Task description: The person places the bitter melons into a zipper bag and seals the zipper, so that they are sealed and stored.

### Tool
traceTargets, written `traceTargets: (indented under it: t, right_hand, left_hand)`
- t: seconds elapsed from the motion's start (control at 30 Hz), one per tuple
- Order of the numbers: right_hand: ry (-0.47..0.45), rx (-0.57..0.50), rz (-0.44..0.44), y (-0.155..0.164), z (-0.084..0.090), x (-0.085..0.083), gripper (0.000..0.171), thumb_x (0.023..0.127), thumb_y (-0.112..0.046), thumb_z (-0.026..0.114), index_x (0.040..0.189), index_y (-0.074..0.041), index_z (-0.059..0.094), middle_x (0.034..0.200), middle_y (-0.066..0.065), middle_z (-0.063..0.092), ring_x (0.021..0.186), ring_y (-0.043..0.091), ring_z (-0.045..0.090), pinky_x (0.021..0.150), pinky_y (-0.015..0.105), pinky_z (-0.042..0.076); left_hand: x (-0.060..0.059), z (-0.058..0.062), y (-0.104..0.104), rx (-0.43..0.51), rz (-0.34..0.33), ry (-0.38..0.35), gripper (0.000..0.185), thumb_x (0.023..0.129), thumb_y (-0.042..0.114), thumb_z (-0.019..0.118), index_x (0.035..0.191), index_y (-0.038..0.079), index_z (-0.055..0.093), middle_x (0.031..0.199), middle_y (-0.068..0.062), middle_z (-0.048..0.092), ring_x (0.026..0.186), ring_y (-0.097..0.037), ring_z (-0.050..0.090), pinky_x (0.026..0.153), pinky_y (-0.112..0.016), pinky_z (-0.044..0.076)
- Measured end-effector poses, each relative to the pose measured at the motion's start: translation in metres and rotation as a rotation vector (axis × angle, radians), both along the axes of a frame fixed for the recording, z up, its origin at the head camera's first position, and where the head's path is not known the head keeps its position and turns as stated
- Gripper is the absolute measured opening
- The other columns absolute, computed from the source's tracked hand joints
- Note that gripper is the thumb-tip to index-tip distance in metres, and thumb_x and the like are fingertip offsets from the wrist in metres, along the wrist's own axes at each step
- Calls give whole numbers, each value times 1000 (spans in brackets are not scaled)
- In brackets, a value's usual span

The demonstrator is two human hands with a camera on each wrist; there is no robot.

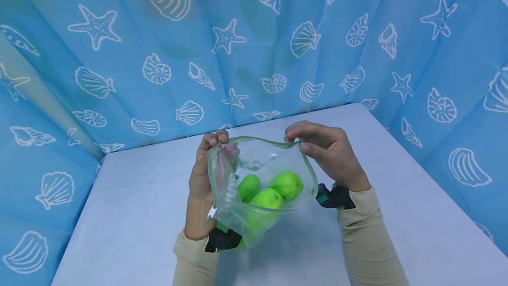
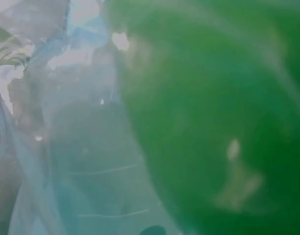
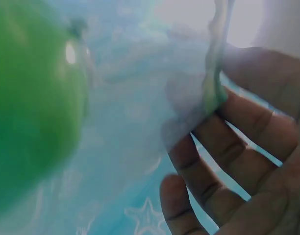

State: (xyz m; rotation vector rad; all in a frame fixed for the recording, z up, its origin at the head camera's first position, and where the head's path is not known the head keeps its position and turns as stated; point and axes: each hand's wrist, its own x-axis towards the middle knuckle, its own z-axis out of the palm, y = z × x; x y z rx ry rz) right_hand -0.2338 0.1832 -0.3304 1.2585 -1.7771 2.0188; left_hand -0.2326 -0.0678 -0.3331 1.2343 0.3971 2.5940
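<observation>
A clear zip bag [image 1: 307, 180] with a pale green rim and a white slider [image 1: 212, 212] hangs over the table, its mouth spread wide. Inside it lie several bright green, lime-like fruits [image 1: 286, 185]. My left hand [image 1: 202, 175] grips the bag's left side, fingertips over the rim and partly seen through the plastic. At the upper right corner, my right hand [image 1: 333, 151] pinches the rim between thumb and fingers; the right wrist view shows its other fingers [image 3: 213, 191] spread behind the plastic. One blurred fruit [image 2: 213, 112] fills much of the left wrist view.
A white table [image 1: 135, 215] lies beneath the bag and both forearms. Blue curtains [image 1: 246, 69] printed with white shells and starfish hang behind it and along both sides. Black wrist cameras [image 1: 336, 197] are strapped over the beige sleeves.
</observation>
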Motion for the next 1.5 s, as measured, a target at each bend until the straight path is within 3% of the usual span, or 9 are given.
traceTargets:
  t: [0.17,0.27,0.4,0.5,0.67,0.83,1.03,1.23,1.5]
  right_hand:
    - [2,14,59,5,-5,-7,25,92,4,49,114,9,57,115,18,57,113,34,47,93,39,42]
    - [50,-12,31,3,0,-3,22,85,11,55,106,8,62,105,19,60,104,33,50,89,40,44]
    - [83,-117,-168,-7,11,7,17,79,16,59,94,10,64,92,18,62,95,33,52,87,41,45]
    - [100,-193,-349,-13,20,16,13,78,15,61,91,13,64,87,18,63,91,31,54,87,39,45]
    - [165,-310,-545,-22,32,27,12,77,12,63,88,18,63,82,20,64,82,28,53,81,35,44]
    - [174,-379,-671,-25,38,32,14,76,11,65,87,19,62,79,19,63,79,25,52,76,31,44]
    - [178,-402,-703,-26,37,30,13,75,13,64,87,20,62,79,20,62,76,25,50,72,30,43]
    - [164,-413,-732,-19,34,30,15,75,13,64,89,20,61,80,21,62,75,23,53,74,29,45]
    - [130,-417,-760,-14,35,28,16,76,11,66,89,19,62,81,18,63,76,24,54,74,28,45]
  left_hand:
    - [3,-1,0,-11,-7,-1,13,93,2,49,99,0,61,105,-10,53,94,-20,57,86,-26,45]
    - [4,1,-1,-66,80,-3,14,94,5,49,103,2,60,110,-10,51,94,-19,58,86,-26,45]
    - [4,7,-10,-224,309,-48,21,92,11,55,113,8,55,116,-8,47,96,-20,53,82,-28,45]
    - [-2,2,-25,-266,381,-60,24,93,15,54,115,7,53,112,-9,49,96,-22,51,79,-30,46]
    - [-12,-10,-59,-357,435,242,41,97,31,46,122,-2,47,114,-14,50,98,-27,48,82,-35,41]
    - [6,6,-70,-737,610,537,77,83,42,64,132,-7,32,128,-19,39,105,-29,44,81,-36,39]
    - [27,24,-59,-1152,875,461,44,80,2,69,120,1,51,106,-11,56,90,-23,53,76,-36,44]
    - [27,21,-60,-1039,1091,359,19,80,-10,63,98,-5,61,92,-9,61,82,-19,54,78,-31,46]
    - [27,21,-66,-877,1306,277,18,77,-14,64,94,-9,64,91,-13,63,88,-21,58,85,-33,47]
